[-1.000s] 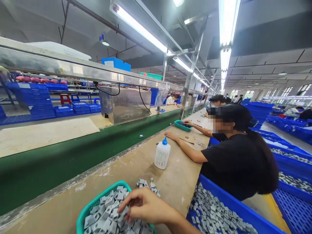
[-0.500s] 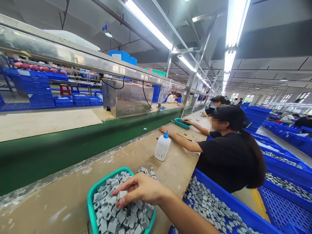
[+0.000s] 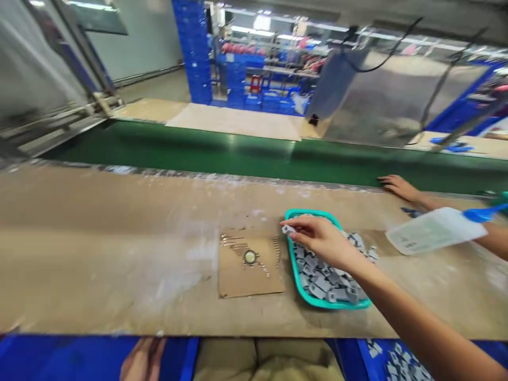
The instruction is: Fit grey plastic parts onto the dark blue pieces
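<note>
Right hand (image 3: 323, 241) pinches 1 block (image 3: 288, 229) at the left rim of the basket (image 3: 337, 305)! Picking, apparently; next wants steady carrying. Left hand (image 3: 142, 362), near left: can't tell its grip.

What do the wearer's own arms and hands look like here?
The right hand has no glove, and its forearm shows no sleeve, watch or band up to the picture's edge. The left hand, cut off and blurred, looks ungloved too.
</note>
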{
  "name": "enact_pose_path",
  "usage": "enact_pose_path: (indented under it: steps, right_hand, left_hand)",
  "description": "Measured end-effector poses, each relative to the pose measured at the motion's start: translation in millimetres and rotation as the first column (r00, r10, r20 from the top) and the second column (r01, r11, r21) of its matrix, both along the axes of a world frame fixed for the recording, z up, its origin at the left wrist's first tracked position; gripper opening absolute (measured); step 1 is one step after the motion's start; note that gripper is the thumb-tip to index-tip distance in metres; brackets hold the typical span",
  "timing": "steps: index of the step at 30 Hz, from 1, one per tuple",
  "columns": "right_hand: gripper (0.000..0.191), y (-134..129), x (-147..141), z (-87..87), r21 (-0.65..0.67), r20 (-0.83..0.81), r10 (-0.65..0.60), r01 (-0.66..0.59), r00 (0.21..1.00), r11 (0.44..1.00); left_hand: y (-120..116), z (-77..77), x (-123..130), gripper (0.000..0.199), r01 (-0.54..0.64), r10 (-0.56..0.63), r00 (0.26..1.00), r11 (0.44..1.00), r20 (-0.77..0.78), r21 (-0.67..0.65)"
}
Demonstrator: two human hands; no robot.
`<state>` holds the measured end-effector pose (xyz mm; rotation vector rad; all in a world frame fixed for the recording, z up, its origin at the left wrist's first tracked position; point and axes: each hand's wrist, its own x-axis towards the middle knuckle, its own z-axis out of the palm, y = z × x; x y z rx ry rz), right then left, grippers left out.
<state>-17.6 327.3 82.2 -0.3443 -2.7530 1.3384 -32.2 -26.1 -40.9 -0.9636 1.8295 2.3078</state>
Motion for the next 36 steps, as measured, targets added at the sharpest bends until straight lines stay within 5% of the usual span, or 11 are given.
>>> enact_pose_path:
  steps: [5,9,14,18,21,25,29,36]
  right_hand:
    - [0.026,-26.7,-7.7,-13.1,0.359,-0.007,0.247,-0.228,0.969,0.905]
    - [0.020,-42.3,-14.1,-27.0,0.394,0.014,0.332,-0.310,0.943,0.865]
    - [0.022,-52.5,-24.2,-42.0,0.388,0.051,0.409,-0.395,0.911,0.833]
    - [0.024,-56.1,-28.8,-50.7,0.419,0.092,0.417,-0.415,0.904,0.807]
    - [0.023,-57.6,-26.6,-40.5,0.351,0.082,0.359,-0.364,0.930,0.863]
    - [0.020,-56.7,-11.8,-4.9,-0.040,0.101,0.114,-0.111,0.988,0.993]
    - [0.024,-51.7,13.2,22.1,-0.423,0.162,0.010,0.060,0.987,0.904]
    - [0.026,-40.9,45.9,32.1,-0.541,0.128,-0.162,0.206,0.978,0.815]
  left_hand:
    - [-13.3,-20.8,3.7,0.016,-0.424,0.422,0.906,0.899,0.045,0.106]
    - [-13.5,-6.7,22.6,0.044,-0.487,0.485,0.873,0.872,0.046,0.045]
    - [0.4,21.7,33.4,0.030,-0.510,0.513,0.859,0.856,-0.014,0.088]
    - [20.7,32.8,31.1,0.056,-0.444,0.455,0.890,0.880,-0.032,0.170]
    - [43.5,40.6,27.8,0.054,-0.377,0.374,0.925,0.883,0.066,0.279]
    - [86.4,54.7,19.1,0.045,-0.097,0.026,0.989,0.856,0.145,0.509]
    - [131.1,71.0,11.4,0.031,0.223,-0.296,0.955,0.702,-0.008,0.677]
    - [174.0,88.2,14.4,0.017,0.507,-0.462,0.844,0.519,-0.274,0.688]
